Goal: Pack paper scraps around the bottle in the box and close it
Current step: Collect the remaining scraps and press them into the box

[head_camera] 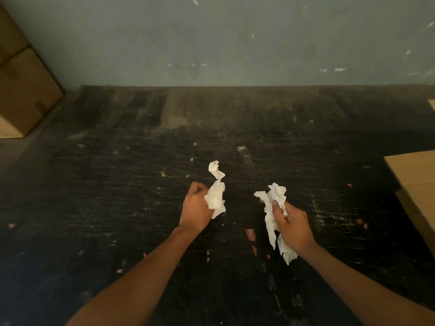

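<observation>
Now the right hand is clenched on one paper wad, the left hand on another. Beyond the right fist lies a cardboard box; no bottle shows. Keep both wads bunched tight, I'd say.

My left hand gripped a crumpled white paper scrap at mid-frame, and my right hand clutched a longer wad of paper beside it, above the scuffed black surface. A cardboard box sat at the right edge, another cardboard carton at upper left.
</observation>
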A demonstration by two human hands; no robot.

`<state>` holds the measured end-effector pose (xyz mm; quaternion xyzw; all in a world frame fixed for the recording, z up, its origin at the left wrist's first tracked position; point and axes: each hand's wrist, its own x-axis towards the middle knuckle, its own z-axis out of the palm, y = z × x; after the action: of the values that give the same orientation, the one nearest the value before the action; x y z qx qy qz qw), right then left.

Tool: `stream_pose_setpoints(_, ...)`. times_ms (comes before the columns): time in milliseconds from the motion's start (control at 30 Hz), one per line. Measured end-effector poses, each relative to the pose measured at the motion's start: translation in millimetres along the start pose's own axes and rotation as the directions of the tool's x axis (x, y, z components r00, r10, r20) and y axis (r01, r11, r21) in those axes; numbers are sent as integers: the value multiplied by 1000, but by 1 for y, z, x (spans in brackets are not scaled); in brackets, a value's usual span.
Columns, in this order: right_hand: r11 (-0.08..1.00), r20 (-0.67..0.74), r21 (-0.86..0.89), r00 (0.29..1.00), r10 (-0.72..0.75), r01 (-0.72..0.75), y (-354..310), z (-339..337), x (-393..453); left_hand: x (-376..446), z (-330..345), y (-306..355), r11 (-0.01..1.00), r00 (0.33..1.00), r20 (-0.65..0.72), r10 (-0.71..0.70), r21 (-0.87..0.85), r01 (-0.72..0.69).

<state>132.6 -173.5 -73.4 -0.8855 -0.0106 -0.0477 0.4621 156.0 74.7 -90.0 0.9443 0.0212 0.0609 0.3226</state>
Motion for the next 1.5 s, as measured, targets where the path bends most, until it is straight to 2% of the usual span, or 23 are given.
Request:
stream_pose_setpoints(67, 1000, -5, -6, 1000, -15, 15, -8, 6, 8, 13, -12, -7, 1000, 999, 29, -16, 11, 16)
stream_pose_setpoints(200, 999, 37, 33, 999, 4, -5, -20, 22, 14, 47, -32, -7, 958, 978, 208, 23, 275, -81)
stream_pose_setpoints(300, 999, 88, 39, 996, 20, -24, -18, 27, 7, 76, -32, 6, 911, 964, 265, 7, 395, -116)
stream_pose_setpoints(400, 998, 121, 25, 991, 50, -53, -10, 19, 3, 100, -15, 13, 866, 939, 345, 2, 468, -174)
stream_pose_setpoints(467, 999, 116, 17, 992, 47, -50, -5, 8, 2, 109, 0, 15, 874, 916, 396, -71, 467, -135)
stream_pose_setpoints(533, 999, 98, 18, 994, 38, -40, 1, -3, 2, 111, 13, 15, 877, 918, 380, -116, 473, -85)
stream_pose_setpoints(667, 997, 28, -7, 997, 72, -72, 10, -18, 4, 99, 32, 16, 848, 949, 307, -77, 521, -100)
stream_pose_setpoints(833, 996, 11, -19, 996, 83, -83, 8, -27, -2, 73, 37, 19, 872, 939, 325, -110, 484, -66)
stream_pose_setpoints(1000, 994, -30, 16, 993, 111, -110, -8, -46, -8, 40, 26, 19, 955, 937, 299, -179, 281, 92)
stream_pose_setpoints(1267, 995, -147, -37, 986, 83, -90, -48, -100, -34, 5, -12, 78, 998, 957, 288, -47, -24, 56)
stream_pose_setpoints(1500, 987, -250, -134, 967, 56, -92, -65, -185, -65, -14, -26, 151, 991, 947, 297, 123, -79, -104)
